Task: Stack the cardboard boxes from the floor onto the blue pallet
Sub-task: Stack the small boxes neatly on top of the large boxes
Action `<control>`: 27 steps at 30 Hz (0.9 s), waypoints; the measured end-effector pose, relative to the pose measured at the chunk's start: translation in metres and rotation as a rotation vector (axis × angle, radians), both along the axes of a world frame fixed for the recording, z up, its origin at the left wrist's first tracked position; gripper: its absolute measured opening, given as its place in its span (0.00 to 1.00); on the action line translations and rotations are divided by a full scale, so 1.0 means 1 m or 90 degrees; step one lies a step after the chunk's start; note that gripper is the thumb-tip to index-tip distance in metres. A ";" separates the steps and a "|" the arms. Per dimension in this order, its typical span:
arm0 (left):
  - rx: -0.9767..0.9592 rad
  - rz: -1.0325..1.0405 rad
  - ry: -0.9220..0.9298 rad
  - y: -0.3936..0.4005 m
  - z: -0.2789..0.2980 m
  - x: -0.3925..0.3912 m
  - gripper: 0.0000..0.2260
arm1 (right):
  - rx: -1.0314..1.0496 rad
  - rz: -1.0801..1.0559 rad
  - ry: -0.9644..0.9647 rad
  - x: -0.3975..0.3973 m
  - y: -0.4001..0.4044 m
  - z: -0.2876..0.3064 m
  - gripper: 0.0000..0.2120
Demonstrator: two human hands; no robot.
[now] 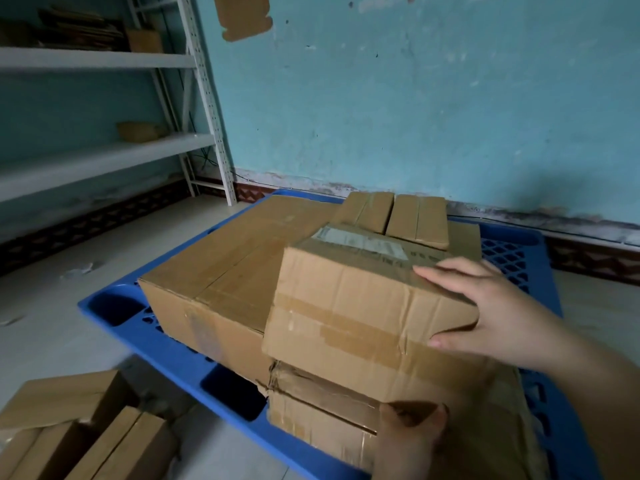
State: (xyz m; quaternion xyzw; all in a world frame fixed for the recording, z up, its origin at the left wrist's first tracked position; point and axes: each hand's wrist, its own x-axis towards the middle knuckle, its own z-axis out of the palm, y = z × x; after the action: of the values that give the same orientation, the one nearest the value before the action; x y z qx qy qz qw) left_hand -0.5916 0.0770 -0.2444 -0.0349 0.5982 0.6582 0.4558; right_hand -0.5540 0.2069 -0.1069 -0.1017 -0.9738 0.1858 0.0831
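Holding the taped cardboard box [360,317] atop a crumpled box [325,414] on the blue pallet [117,317], I see a worn white label [363,242] on its lid, the print too blurred to read. Its long axis runs left to right, slightly tilted. My right hand [491,306] grasps its right corner; my left hand [408,441] grips underneath. A larger box [221,271] sits just beside it.

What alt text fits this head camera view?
Two hands, right hand and left hand, set a taped box on stacked cardboard boxes on a blue pallet. More boxes wait on the floor.
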 end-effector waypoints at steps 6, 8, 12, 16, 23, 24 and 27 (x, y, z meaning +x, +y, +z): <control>-0.074 -0.071 0.059 -0.019 0.002 -0.024 0.15 | 0.173 -0.084 -0.084 -0.020 -0.015 -0.013 0.43; -0.131 0.019 0.128 -0.034 0.008 -0.048 0.07 | 0.200 -0.112 -0.071 -0.031 -0.025 -0.025 0.42; -0.084 0.149 0.258 -0.059 0.039 -0.080 0.08 | 0.219 -0.170 -0.049 -0.043 -0.034 -0.042 0.42; -0.012 0.197 0.343 -0.079 0.066 -0.090 0.14 | 0.189 -0.125 0.107 -0.059 -0.055 -0.039 0.38; -0.059 0.317 0.408 -0.168 0.105 -0.128 0.21 | -0.326 0.020 0.264 -0.112 -0.150 -0.030 0.32; -0.092 0.335 0.423 -0.193 0.105 -0.131 0.21 | -0.370 0.043 0.254 -0.121 -0.166 -0.032 0.32; -0.173 0.418 0.452 -0.280 0.085 -0.127 0.17 | -0.460 0.135 0.162 -0.145 -0.232 -0.047 0.30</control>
State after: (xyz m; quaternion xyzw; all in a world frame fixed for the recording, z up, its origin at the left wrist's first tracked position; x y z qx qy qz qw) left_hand -0.7183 -0.2031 -0.1589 -0.0547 0.7542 0.6542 -0.0157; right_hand -0.6990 -0.0254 -0.1541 0.0008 -0.8328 0.5351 0.1421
